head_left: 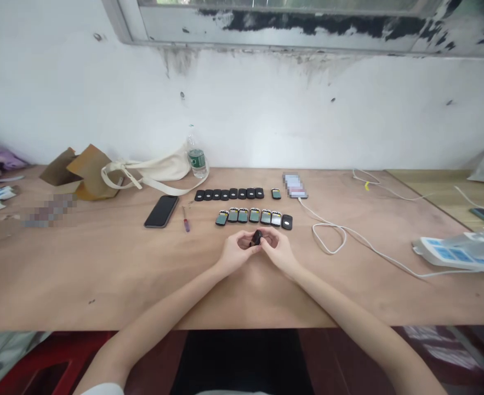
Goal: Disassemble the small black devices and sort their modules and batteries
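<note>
My left hand (236,253) and my right hand (278,250) meet near the table's middle, both closed on one small black casing (257,237). Fingers cover much of it, so its details are hidden. Just beyond my hands runs a row of small open devices with greenish inner faces (254,215), ending on the right in a closed black one (286,221). Farther back lies a row of several black casings (233,193), each with a pale oval mark. A single open device (275,193) rests to the right of that row.
Left of the rows lie a screwdriver (186,220) and a black phone (161,212). A water bottle (197,156), cream cloth bag (163,167) and brown paper bag (94,173) stand along the wall. A white cable (369,249) runs rightward to a power strip (451,254).
</note>
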A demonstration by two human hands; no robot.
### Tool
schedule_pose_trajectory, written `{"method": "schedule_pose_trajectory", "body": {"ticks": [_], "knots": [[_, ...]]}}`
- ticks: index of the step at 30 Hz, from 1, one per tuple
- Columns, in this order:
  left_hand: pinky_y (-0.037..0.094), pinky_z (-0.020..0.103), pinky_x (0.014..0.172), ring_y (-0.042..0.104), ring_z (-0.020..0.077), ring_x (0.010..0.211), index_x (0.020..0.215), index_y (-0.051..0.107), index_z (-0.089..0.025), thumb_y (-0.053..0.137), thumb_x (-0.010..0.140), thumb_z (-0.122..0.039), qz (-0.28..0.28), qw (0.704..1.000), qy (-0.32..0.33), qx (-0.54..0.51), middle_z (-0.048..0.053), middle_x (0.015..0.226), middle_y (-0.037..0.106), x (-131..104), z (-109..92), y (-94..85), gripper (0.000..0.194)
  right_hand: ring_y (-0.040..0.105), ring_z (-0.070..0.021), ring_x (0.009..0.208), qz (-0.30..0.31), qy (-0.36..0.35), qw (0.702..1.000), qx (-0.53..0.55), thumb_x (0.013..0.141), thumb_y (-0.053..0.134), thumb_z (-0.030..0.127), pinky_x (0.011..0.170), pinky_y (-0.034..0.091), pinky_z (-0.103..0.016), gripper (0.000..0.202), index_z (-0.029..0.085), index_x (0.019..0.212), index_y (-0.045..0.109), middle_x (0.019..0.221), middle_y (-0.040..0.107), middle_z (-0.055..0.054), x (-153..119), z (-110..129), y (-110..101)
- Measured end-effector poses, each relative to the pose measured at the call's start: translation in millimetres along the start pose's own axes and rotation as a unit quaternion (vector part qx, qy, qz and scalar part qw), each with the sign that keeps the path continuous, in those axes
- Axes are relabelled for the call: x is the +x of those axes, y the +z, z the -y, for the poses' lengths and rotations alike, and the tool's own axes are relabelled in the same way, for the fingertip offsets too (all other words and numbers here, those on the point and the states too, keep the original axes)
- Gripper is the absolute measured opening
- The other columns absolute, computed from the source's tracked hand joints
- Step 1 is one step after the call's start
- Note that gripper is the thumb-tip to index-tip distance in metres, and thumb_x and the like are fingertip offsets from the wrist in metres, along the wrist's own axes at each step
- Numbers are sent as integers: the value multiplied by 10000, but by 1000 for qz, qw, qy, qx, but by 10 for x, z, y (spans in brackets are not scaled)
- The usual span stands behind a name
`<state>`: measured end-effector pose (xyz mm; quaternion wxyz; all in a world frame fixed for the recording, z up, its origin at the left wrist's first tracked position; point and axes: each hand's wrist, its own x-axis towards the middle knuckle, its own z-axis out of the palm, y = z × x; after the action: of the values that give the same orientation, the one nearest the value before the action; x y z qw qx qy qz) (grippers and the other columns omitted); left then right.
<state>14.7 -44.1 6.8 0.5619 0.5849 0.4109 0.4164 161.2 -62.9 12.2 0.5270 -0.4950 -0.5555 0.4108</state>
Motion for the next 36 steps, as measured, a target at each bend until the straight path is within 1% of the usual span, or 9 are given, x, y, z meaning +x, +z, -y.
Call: {"method": "schedule_pose_trajectory", "body": {"ticks": [4, 9, 12, 15, 18, 23, 29, 33, 36], "knots": [[527, 374, 844, 679, 248, 886, 962, 645, -132, 821, 579, -378, 1, 1000, -11, -9, 121, 961, 714, -8, -22, 5, 488, 632, -184, 813, -6, -10, 1000, -21, 735, 569, 242, 776, 523, -342, 247, 177, 971, 603, 904, 662, -68, -9, 3, 1], [527, 366, 847, 679, 243, 885, 980, 652, -141, 818, 591, -362, -1, 1000, -11, -5, 109, 949, 717, -14, -7, 9, 477, 631, -180, 831, -2, -12, 999, -33, 750, 550, 237, 793, 520, -341, 242, 186, 983, 592, 914, 661, -59, -29, 28, 11], [530, 361, 841, 680, 240, 876, 986, 656, -141, 818, 594, -355, -11, 1000, -10, 9, 110, 963, 713, -11, 5, 5, 475, 634, -181, 850, 1, -14, 999, -30, 755, 555, 248, 811, 520, -345, 242, 188, 985, 599, 929, 660, -58, -30, 36, 8], [537, 354, 824, 683, 233, 857, 994, 652, -143, 812, 605, -356, -14, 1000, -7, 13, 109, 984, 709, -5, -11, -13, 472, 639, -190, 894, 13, -7, 1000, 3, 755, 585, 286, 836, 517, -353, 259, 192, 995, 610, 968, 667, -60, -11, 33, -14], [543, 353, 808, 686, 235, 852, 997, 649, -146, 811, 605, -359, -1, 1000, -5, 7, 103, 979, 711, -8, -56, -36, 475, 645, -201, 918, 34, 9, 998, 50, 749, 626, 341, 834, 521, -355, 281, 197, 990, 626, 973, 681, -63, 19, 42, -50], [544, 356, 803, 689, 248, 853, 983, 654, -143, 816, 590, -375, 19, 1000, -7, 4, 103, 959, 717, -34, -130, -48, 485, 657, -198, 877, 25, 24, 996, 84, 715, 676, 411, 818, 525, -348, 274, 201, 891, 652, 894, 700, -49, 37, 84, -86], [542, 352, 813, 683, 257, 892, 1026, 651, -150, 815, 586, -388, 22, 1000, -5, -10, 105, 992, 713, -24, -135, -64, 526, 643, -207, 951, 25, 32, 996, 85, 728, 673, 385, 859, 506, -351, 278, 218, 950, 662, 989, 697, -53, 3, 153, -97], [546, 348, 793, 688, 253, 866, 1009, 652, -146, 814, 587, -390, 21, 1000, -1, -3, 104, 984, 714, -28, -140, -68, 514, 646, -204, 929, 34, 48, 993, 104, 713, 688, 361, 845, 506, -350, 279, 214, 949, 658, 962, 698, -48, -3, 166, -94], [543, 348, 802, 689, 249, 863, 989, 653, -142, 810, 598, -383, 26, 1000, 0, -1, 102, 965, 719, -31, -144, -66, 486, 640, -199, 925, 33, 55, 992, 111, 713, 685, 362, 835, 502, -340, 272, 212, 938, 655, 956, 693, -45, 10, 122, -89]]}}
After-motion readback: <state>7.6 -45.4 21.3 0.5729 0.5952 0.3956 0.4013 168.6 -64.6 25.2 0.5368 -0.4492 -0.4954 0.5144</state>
